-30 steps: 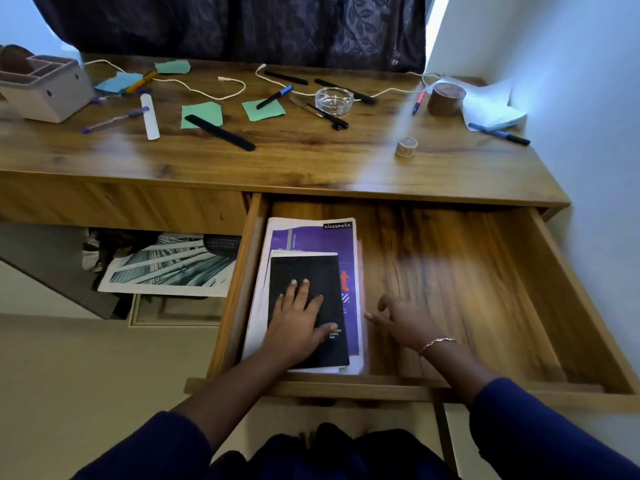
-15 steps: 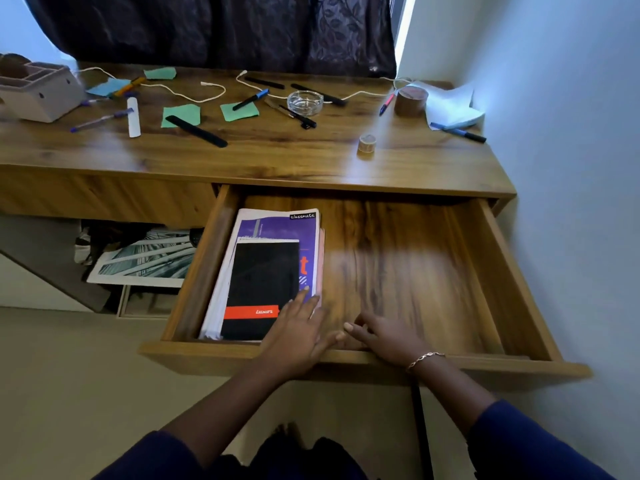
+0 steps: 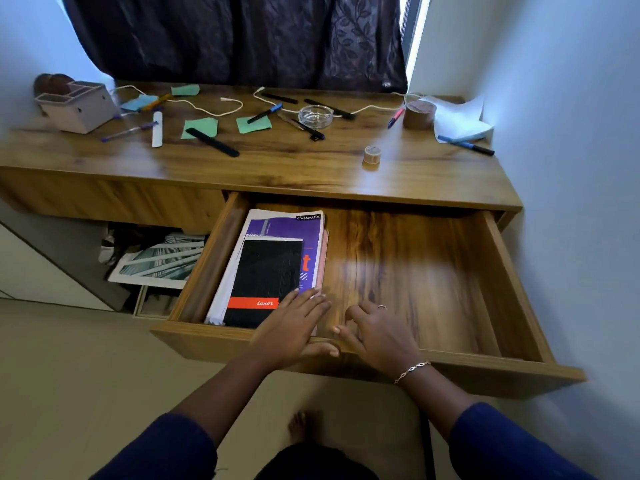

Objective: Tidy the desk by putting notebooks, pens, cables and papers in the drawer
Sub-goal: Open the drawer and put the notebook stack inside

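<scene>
2 notebooks (image 3: pixel 266 271) show in 1 drawer (image 3: pixel 415 271) — left hand (image 3: pixel 294 332) flat on them, right hand (image 3: pixel 381 336) beside, grip slack and empty.

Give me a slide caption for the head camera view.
Left hand on stacked notebooks in open drawer; pens and cables litter desk.

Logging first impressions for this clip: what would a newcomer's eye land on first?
The open drawer under the desk, with a black notebook stacked on a purple notebook at its left. The left hand and right hand rest at its front edge. Pens and a white cable litter the desk top.
</scene>
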A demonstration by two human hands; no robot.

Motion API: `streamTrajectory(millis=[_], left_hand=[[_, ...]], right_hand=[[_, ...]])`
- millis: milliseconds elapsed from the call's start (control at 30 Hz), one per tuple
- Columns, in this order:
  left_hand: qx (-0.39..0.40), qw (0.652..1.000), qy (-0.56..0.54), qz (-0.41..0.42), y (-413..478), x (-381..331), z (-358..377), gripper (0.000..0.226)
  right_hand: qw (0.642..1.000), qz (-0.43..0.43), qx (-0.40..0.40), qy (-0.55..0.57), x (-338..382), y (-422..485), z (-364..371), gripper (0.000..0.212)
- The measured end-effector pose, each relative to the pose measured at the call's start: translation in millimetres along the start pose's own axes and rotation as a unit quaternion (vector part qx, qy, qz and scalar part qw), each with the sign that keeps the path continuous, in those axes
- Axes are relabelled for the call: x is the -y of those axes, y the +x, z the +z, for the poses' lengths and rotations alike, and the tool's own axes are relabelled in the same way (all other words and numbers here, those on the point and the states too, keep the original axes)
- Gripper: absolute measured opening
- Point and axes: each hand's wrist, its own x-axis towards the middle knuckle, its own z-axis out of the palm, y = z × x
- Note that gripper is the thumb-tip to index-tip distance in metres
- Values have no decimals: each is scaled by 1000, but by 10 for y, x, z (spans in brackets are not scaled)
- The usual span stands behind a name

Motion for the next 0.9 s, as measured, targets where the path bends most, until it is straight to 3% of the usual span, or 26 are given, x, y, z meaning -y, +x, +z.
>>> streamTrajectory(millis=[200,567,900], left_hand=[[-37,999,14,8,338,188,-16,83],[-58,998,5,11,1159,669,-44,99],[-61,997,36,-12,1903,1079,-137,112]], right_hand=[[998,-43,-39,-28,-193,307,2,47],[993,-81,19,-85,-667,1124,8,75],[988,0,55,-145,-1156,1822,75,87]])
